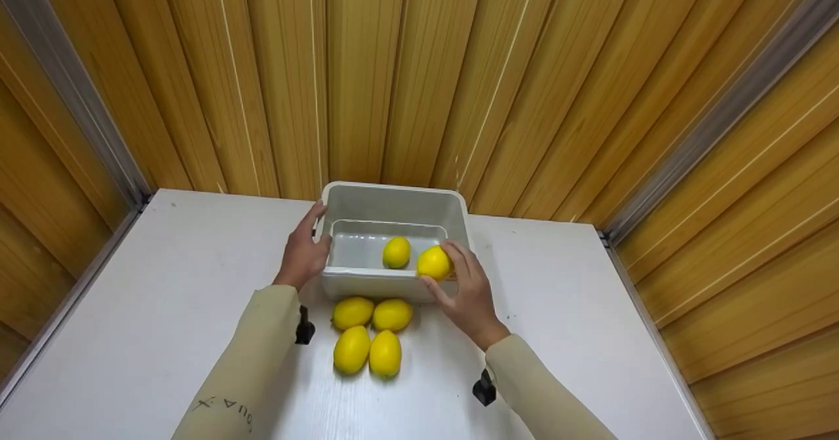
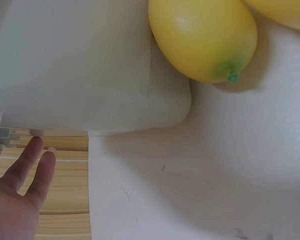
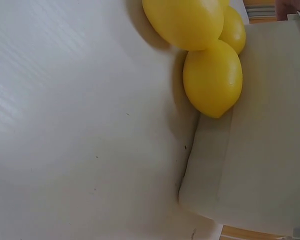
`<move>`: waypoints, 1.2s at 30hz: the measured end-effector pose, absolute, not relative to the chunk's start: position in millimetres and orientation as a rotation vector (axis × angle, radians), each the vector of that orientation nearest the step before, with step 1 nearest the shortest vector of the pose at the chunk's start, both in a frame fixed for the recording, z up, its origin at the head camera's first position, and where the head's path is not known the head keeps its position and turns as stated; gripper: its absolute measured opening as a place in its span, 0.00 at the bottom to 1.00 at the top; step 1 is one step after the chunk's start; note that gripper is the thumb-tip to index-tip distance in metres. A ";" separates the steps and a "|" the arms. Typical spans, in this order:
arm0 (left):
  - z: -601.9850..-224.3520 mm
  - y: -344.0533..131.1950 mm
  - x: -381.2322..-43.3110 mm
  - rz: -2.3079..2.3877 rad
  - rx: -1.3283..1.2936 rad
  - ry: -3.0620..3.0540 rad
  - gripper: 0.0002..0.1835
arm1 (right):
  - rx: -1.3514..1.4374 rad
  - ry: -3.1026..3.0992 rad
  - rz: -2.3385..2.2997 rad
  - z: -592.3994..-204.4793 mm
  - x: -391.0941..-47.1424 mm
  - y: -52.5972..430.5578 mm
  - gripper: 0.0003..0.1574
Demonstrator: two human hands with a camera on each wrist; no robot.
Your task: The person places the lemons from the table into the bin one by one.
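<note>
We pinch one lemon (image 1: 433, 263) in the right hand (image 1: 470, 296), thumb on the near side and fingers round the far side. It sits to the left of the palm, at the near rim of the bin (image 1: 373, 285), close to the right corner. The coming move, we judge, turns on that rim: the inside of the bin lies beyond it and to the left of this grip, and the right hand is much the nearer one. The held lemon's long axis is hard to read from above, as the fingers cover one end.

Inside the bin, just left of the held one, lies a second lemon (image 1: 396, 252), its long axis pointing roughly away from us. Our left hand (image 1: 303, 253) rests at the bin's left side, fingers spread, touching the rim.

Four more lie before the bin: the far-left lemon (image 1: 352, 313) and far-right lemon (image 1: 392, 315) lie crosswise by its front wall, while the near-left lemon (image 1: 352, 350) and near-right lemon (image 1: 385, 354) point more away from us.

All this stands on a white worktop (image 1: 557, 296), which runs out to both sides; behind the bin rises a wood-panelled wall (image 1: 419, 66).
</note>
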State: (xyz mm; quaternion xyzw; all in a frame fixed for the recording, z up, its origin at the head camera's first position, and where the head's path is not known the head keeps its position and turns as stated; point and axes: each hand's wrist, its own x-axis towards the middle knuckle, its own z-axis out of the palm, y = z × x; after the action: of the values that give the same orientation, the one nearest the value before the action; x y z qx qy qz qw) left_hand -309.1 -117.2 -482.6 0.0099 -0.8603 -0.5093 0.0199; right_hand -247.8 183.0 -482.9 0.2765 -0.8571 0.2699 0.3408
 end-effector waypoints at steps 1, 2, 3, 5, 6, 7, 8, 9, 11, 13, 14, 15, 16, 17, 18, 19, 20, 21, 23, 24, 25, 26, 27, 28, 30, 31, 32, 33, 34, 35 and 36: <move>-482.7 -116.9 -309.0 -1.582 0.039 -2.671 0.35 | 0.723 -2.221 0.703 -482.8 -248.2 183.1 0.40; -482.8 -116.9 -309.1 -1.584 0.041 -2.673 0.35 | 0.724 -2.218 0.698 -482.5 -248.6 183.0 0.40; -482.9 -116.9 -309.2 -1.583 0.046 -2.674 0.35 | 0.724 -2.215 0.694 -482.3 -248.8 183.1 0.40; -483.5 -117.2 -309.6 -1.584 0.050 -2.678 0.35 | 0.721 -2.212 0.678 -481.7 -249.2 183.0 0.40; -483.7 -117.4 -309.9 -1.584 0.050 -2.680 0.35 | 0.718 -2.212 0.672 -481.7 -249.4 182.8 0.40; -483.9 -117.7 -310.1 -1.584 0.055 -2.683 0.34 | 0.713 -2.214 0.666 -481.8 -249.6 182.8 0.40; -484.0 -117.9 -310.3 -1.585 0.060 -2.686 0.34 | 0.708 -2.218 0.662 -481.8 -249.8 182.6 0.40; -484.1 -118.1 -310.5 -1.585 0.064 -2.687 0.34 | 0.703 -2.222 0.662 -482.0 -250.1 182.4 0.40; -484.4 -118.4 -310.9 -1.583 0.063 -2.690 0.34 | 0.691 -2.231 0.656 -482.4 -250.8 181.8 0.39; -484.8 -118.5 -311.4 -1.579 0.063 -2.689 0.33 | 0.678 -2.244 0.650 -482.6 -251.4 181.1 0.39; -484.9 -118.5 -311.4 -1.579 0.061 -2.687 0.33 | 0.674 -2.249 0.647 -482.9 -252.0 181.1 0.39; -485.0 -118.5 -311.5 -1.574 0.056 -2.685 0.33 | 0.668 -2.254 0.645 -483.1 -252.4 181.1 0.39; -485.1 -118.5 -311.5 -1.569 0.049 -2.684 0.33 | 0.662 -2.260 0.640 -483.4 -252.8 181.1 0.39; -485.2 -118.4 -311.4 -1.567 0.045 -2.682 0.33 | 0.658 -2.265 0.637 -483.5 -253.0 181.4 0.39; -485.1 -118.3 -311.3 -1.565 0.041 -2.679 0.32 | 0.653 -2.273 0.637 -483.6 -253.3 181.7 0.39; -485.1 -118.1 -311.1 -1.562 0.035 -2.674 0.32 | 0.648 -2.279 0.636 -483.5 -253.4 182.0 0.39; -485.0 -117.8 -311.0 -1.559 0.028 -2.669 0.32 | 0.643 -2.286 0.631 -483.7 -253.8 182.7 0.38; -484.8 -117.6 -310.9 -1.556 0.020 -2.665 0.32 | 0.635 -2.297 0.628 -483.3 -253.7 183.3 0.38; -484.3 -117.4 -310.2 -1.562 0.016 -2.658 0.32 | 0.622 -2.316 0.622 -482.7 -253.9 184.0 0.37; -484.3 -117.5 -310.1 -1.565 0.016 -2.658 0.32 | 0.619 -2.323 0.624 -482.3 -254.0 184.3 0.36; -484.0 -117.5 -309.9 -1.568 0.018 -2.658 0.33 | 0.617 -2.329 0.625 -482.0 -254.0 184.5 0.36; -483.9 -117.6 -309.8 -1.569 0.024 -2.661 0.33 | 0.612 -2.337 0.625 -481.8 -254.2 184.8 0.36; -484.0 -117.5 -309.9 -1.572 0.030 -2.663 0.33 | 0.608 -2.346 0.629 -481.5 -254.2 185.0 0.36; -484.1 -117.3 -309.8 -1.574 0.037 -2.665 0.33 | 0.608 -2.350 0.634 -481.6 -254.6 185.2 0.36; -484.3 -117.1 -309.8 -1.573 0.044 -2.668 0.33 | 0.607 -2.350 0.639 -482.3 -255.4 185.7 0.36; -484.0 -116.9 -309.7 -1.572 0.046 -2.666 0.32 | 0.606 -2.350 0.640 -482.9 -255.8 186.0 0.36; -484.0 -116.7 -309.6 -1.570 0.044 -2.664 0.32 | 0.604 -2.347 0.638 -483.7 -256.5 186.3 0.36; -483.7 -116.5 -309.2 -1.569 0.045 -2.663 0.32 | 0.604 -2.344 0.638 -484.4 -257.0 186.6 0.36; -483.5 -116.4 -309.0 -1.569 0.044 -2.662 0.32 | 0.603 -2.338 0.639 -485.1 -257.4 187.0 0.36; -483.3 -116.5 -308.9 -1.567 0.043 -2.661 0.32 | 0.603 -2.333 0.640 -485.6 -257.6 187.3 0.36; -483.1 -116.5 -308.8 -1.566 0.041 -2.659 0.31 | 0.600 -2.333 0.642 -485.9 -257.7 187.5 0.36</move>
State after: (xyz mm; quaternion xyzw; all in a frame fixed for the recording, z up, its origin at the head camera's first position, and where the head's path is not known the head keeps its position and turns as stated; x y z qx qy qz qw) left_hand -308.8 -116.5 -483.1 0.0134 -0.8612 -0.5074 0.0276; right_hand -257.7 187.5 -485.9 0.2282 -0.8870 0.2441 0.3187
